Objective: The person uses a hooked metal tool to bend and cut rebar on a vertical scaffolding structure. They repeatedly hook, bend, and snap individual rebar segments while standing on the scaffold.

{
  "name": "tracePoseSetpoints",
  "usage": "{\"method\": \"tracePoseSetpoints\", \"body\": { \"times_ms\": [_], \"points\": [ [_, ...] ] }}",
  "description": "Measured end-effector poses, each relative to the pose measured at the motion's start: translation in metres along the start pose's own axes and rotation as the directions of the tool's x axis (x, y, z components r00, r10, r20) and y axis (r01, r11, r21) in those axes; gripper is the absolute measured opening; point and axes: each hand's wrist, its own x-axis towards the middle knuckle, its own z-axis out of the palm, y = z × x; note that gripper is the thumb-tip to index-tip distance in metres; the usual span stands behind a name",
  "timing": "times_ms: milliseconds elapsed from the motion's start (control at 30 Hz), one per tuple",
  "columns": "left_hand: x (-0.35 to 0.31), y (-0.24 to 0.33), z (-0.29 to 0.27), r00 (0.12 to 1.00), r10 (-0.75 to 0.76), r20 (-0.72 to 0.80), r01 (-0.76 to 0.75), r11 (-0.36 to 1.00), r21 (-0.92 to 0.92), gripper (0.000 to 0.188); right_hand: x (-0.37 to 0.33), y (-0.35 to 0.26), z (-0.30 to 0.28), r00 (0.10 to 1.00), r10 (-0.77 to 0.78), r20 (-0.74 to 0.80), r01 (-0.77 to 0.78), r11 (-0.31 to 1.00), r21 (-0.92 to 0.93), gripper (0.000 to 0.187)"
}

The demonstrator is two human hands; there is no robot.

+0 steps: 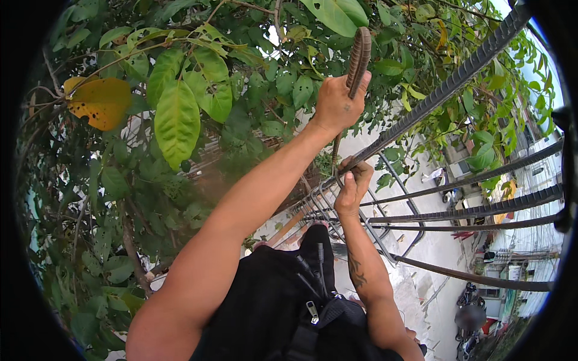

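Note:
My left hand [338, 107] is closed round a short, rusty ribbed steel bar [360, 51], whose upper end sticks up past the thumb. A thinner brown length of steel shows just below that fist. Lower and to the right, my right hand [351, 191] has its fingers curled round a thick, dark rebar [433, 99] that slants up to the upper right. Its thumb points upward, and some of the grip is hidden. Beside this hand, square steel stirrups [415, 207] ring several long rebars [475, 210], forming a cage.
Leafy branches [177, 117] crowd the left and top, some close to my left arm. Far below lies pale ground [436, 274], with parked motorbikes [466, 337] and buildings at the right. A black bag [265, 307] with zips hangs at my front.

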Motion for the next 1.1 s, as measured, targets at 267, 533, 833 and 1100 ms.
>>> {"method": "tracePoseSetpoints", "body": {
  "times_ms": [267,533,833,1100],
  "points": [
    [0.031,-0.061,0.039,0.921,-0.389,0.035,0.376,0.908,0.185,0.046,0.003,-0.002,0.000,0.999,0.041,-0.021,-0.042,0.999,-0.033,0.038],
    [0.033,-0.128,0.063,0.712,-0.694,0.109,0.662,0.715,0.225,0.037,0.009,0.000,0.007,0.998,-0.051,0.021,0.051,0.999,-0.009,0.034],
    [0.018,-0.162,0.088,0.605,-0.767,0.213,0.705,0.641,0.304,0.039,0.011,0.002,0.012,1.000,-0.009,-0.030,0.007,0.998,-0.061,0.045],
    [0.000,-0.187,0.100,0.495,-0.819,0.292,0.706,0.574,0.415,0.028,0.013,0.000,0.009,1.000,-0.008,0.028,0.010,0.997,-0.073,0.043]
  ]
}}
